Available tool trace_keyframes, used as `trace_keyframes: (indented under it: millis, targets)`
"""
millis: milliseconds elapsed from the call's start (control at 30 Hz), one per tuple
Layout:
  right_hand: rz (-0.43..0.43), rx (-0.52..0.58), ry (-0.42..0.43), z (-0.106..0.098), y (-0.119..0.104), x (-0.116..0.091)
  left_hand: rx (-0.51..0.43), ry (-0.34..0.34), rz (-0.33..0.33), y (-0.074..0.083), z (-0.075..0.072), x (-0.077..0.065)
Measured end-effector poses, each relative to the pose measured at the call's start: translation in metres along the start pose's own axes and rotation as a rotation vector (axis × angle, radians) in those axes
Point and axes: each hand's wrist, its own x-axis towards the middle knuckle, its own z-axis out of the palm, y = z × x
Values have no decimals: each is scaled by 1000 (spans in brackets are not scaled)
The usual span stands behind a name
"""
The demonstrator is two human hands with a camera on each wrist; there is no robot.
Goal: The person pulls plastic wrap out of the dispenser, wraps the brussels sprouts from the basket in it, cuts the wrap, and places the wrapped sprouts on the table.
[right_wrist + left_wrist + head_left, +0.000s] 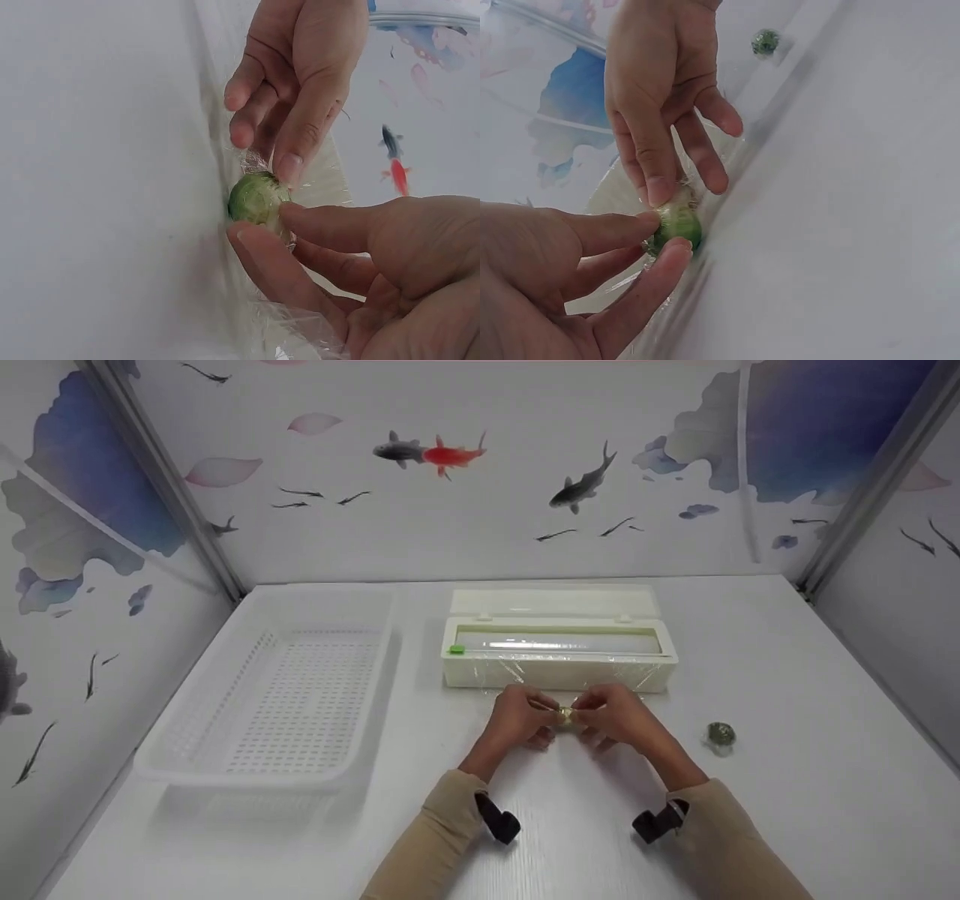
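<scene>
A Brussels sprout [565,715], pale and green [253,201], sits in thin clear film in front of the cling film box [555,673]. My left hand [523,715] pinches it between thumb and fingers from the left. From the right, my right hand [611,714] pinches the sprout and its film, its thumb and fingertips close to the left ones. Crumpled cling film [296,330] shows below the right hand in the right wrist view, and a film sheet hangs over the box's front. Another small dark green ball [721,733], wrapped in film, lies to the right.
The box's lid [555,601] stands raised behind its roll, with a green slider [457,649] at the left of the slot. A white perforated basket [367,712] stands on the table's left. Printed panels [480,532] enclose the back and sides.
</scene>
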Motion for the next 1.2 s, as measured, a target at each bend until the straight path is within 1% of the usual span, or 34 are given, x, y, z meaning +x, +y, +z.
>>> trace_keyframes:
  millis: [100,200,433,567,700,833,900,1000,1200]
  targets:
    - [3,3,8,0,-1,0,-28,19,-9,-2,2,1]
    - [16,13,7,2,-2,1,-37,28,-18,-4,2,3]
    - [23,-5,27,4,3,6,-29,5,-35,-5,0,4]
    - [28,5,32,3,4,7,-48,11,-36,-7,2,6]
    - [17,23,66,2,3,8,-54,19,-28,-9,2,9]
    - [-21,32,83,1,3,10,-29,39,-24,-9,-1,12]
    - [-23,25,90,1,4,12,-20,42,-26,-9,-1,13]
    - [-4,18,96,0,6,15,-3,42,-16,-9,-2,13]
    - [7,19,110,0,8,17,43,78,7,-9,-3,14]
